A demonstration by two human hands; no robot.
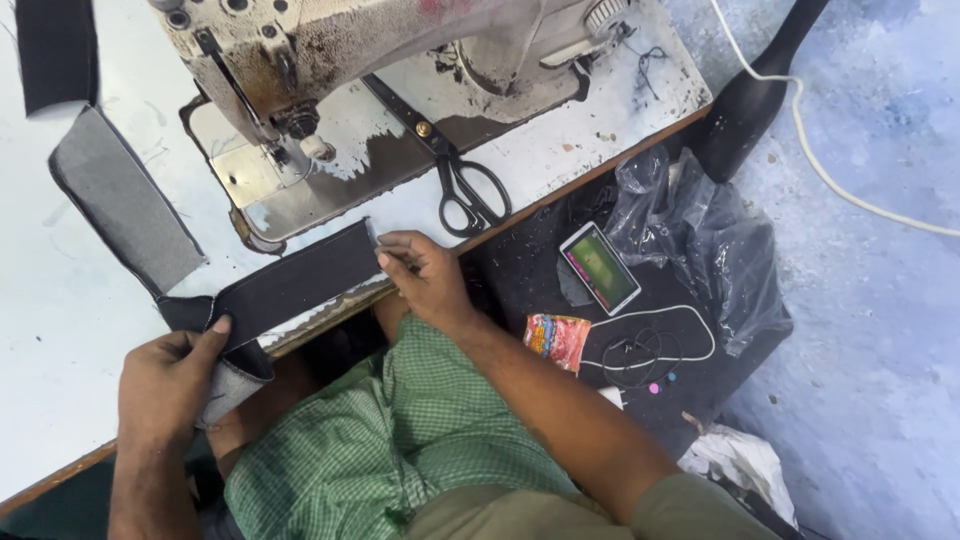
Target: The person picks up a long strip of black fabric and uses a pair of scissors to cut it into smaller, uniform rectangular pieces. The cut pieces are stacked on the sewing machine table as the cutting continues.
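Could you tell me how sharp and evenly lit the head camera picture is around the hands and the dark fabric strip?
Head view: soft, even light, no hard shadows; the left hand, right hand and dark fabric strip read sharp; the white table looks slightly washed out; the sewing machine at the top edge is a little soft.
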